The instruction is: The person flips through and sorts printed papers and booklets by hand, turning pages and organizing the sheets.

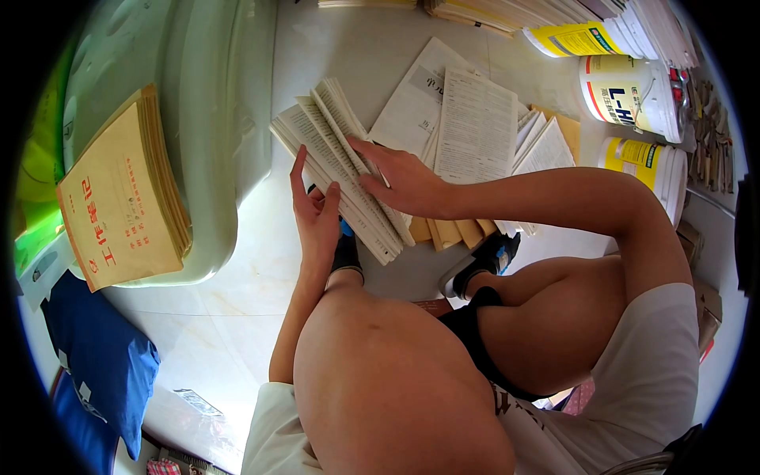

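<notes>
from my distant seat i count three white buckets [625,96] at the right; i can't tell what's in them. on the left, a pale green box [194,47] bears a thick brown paper bundle [127,194] with red print. the open book [336,170] is between the box and a spread of printed sheets [479,127]. i see the left hand [314,218] half closed, thumb and forefinger gripping the book's near edge; the right hand [404,180] is partly curled, pinching a section of pages. brown envelopes [451,233] and a dark shoe [495,253] crowd the space beside it. the floor [206,309] is pale and glossy, with a blue bag [107,356] at lower left.
</notes>
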Motion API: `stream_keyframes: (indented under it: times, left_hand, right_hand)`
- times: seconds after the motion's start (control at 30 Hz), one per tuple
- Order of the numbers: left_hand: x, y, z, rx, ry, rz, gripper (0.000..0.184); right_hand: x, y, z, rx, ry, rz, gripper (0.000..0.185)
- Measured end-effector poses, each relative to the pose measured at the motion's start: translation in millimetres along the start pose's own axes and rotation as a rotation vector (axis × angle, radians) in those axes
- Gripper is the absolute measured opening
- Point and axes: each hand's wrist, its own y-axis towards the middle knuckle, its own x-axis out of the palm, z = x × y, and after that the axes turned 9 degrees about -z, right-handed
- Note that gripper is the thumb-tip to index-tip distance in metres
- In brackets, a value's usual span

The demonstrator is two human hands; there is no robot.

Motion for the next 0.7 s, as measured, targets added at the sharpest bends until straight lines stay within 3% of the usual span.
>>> stream_keyframes:
  times: [0.13, 0.3, 0.4, 0.5, 0.7]
  left_hand:
    - [-4.1, 0.0, -3.6, -0.042, 0.021, -0.03, 0.076]
    - [-2.9, 0.6, -8.5, 0.017, 0.019, -0.002, 0.077]
    - [-5.3, 0.8, -6.1, 0.008, 0.04, -0.022, 0.075]
    - [-3.7, 1.1, -5.0, -0.007, 0.014, -0.009, 0.075]
    - [-2.6, -0.4, 0.1, -0.013, 0.038, -0.006, 0.076]
  right_hand:
    - [-5.0, -1.3, -5.8, 0.088, 0.093, -0.059, 0.072]
    - [-3.4, 0.2, 0.7, -0.031, -0.008, -0.068, 0.055]
    - [-1.5, -0.4, -2.5, 0.017, 0.001, -0.014, 0.05]
    - [-3.1, -0.2, -4.8, 0.042, -0.021, -0.035, 0.057]
    - [-1.2, -0.1, -2.7, 0.054, 0.003, -0.033, 0.052]
